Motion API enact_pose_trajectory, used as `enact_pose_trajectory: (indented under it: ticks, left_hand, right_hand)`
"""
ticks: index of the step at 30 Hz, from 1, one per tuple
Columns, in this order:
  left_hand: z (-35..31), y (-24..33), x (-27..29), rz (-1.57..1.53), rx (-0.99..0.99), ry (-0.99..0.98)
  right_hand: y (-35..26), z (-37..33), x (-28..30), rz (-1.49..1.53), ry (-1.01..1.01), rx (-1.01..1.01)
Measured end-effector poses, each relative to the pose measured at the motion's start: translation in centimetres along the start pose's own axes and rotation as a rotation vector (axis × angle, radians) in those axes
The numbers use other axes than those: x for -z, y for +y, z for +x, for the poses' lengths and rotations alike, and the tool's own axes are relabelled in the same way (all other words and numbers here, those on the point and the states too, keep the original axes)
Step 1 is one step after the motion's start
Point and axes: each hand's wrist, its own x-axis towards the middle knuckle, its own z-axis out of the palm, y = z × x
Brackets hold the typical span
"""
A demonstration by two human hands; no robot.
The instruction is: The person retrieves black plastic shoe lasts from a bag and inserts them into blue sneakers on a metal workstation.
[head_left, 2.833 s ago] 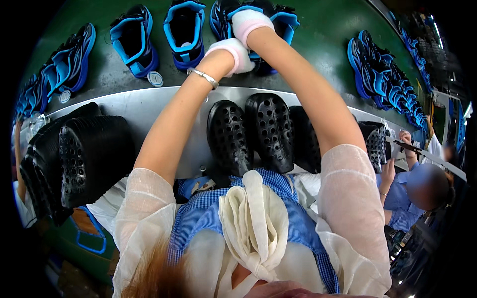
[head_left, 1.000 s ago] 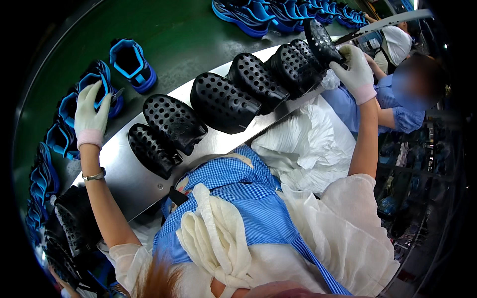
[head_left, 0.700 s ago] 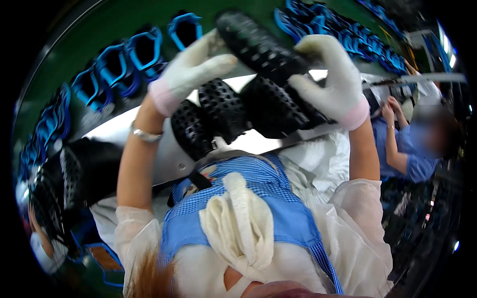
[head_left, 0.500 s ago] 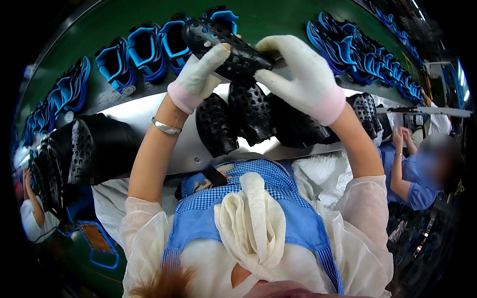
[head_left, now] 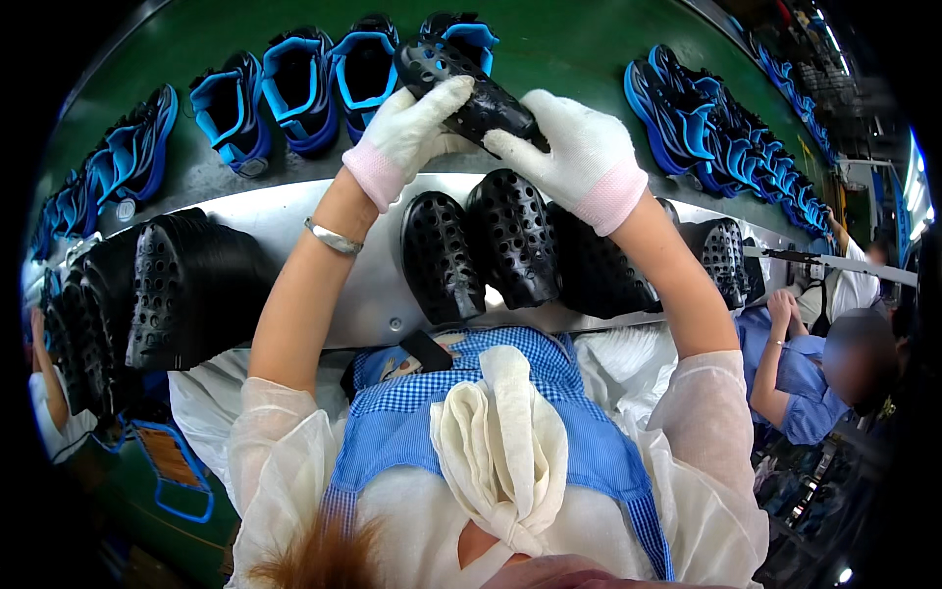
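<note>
A black clog (head_left: 491,110) dotted with round holes is held in the air between both my hands, tilted with its toe to the far left. My left hand (head_left: 404,128), in a white knit glove with a pink cuff, grips it near the middle, thumb on top. My right hand (head_left: 577,155), gloved alike, closes round its other end, thumb along the near side. Just below the hands, another black clog (head_left: 439,257) and a second perforated clog (head_left: 513,239) rest side by side on the metal ledge (head_left: 343,285).
Black-and-blue sports shoes (head_left: 297,88) stand on the green surface beyond, with a further row of shoes (head_left: 692,113) at right. A stack of black clogs (head_left: 177,285) lies left. A co-worker in blue (head_left: 810,378) sits at right; a blue-framed stool (head_left: 175,466) stands lower left.
The held clog has shifted and turned slightly in my hands. My right hand has moved a little nearer, with its thumb now along the clog. The whole view has shifted slightly.
</note>
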Motion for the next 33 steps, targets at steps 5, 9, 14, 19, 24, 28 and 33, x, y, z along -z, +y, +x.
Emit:
enact_pose_trajectory:
  ticks: [5, 9, 14, 19, 24, 28, 33]
  left_hand:
    - [0.6, -0.2, 1.9, 0.818, -0.054, 0.063]
    - [2.1, -2.9, 3.2, 1.323, -0.278, 0.034]
    - [4.4, -3.6, 2.8, 1.435, -0.311, 0.110]
    - [6.2, -4.2, 3.0, 1.548, -0.023, 0.024]
    - [7.7, -1.1, 2.0, 1.519, 0.441, -0.121]
    - [9.1, -0.5, 2.0, 1.500, 0.679, -0.157]
    - [9.3, -1.1, 2.4, 1.558, 0.624, -0.182]
  right_hand:
    - [1.9, 1.8, 0.5, -0.017, -0.101, -0.032]
    - [4.4, 6.3, 1.1, -0.049, -0.381, -0.108]
    - [4.7, 11.5, -0.4, -0.184, -0.424, -0.125]
    - [3.0, 14.0, -6.8, -0.331, -0.414, -0.139]
    - [2.6, 15.6, -10.2, -0.488, -0.470, -0.124]
    - [2.1, 16.4, -10.0, -0.591, -0.560, -0.076]
    - [2.8, 16.4, -10.4, -0.482, -0.427, -0.027]
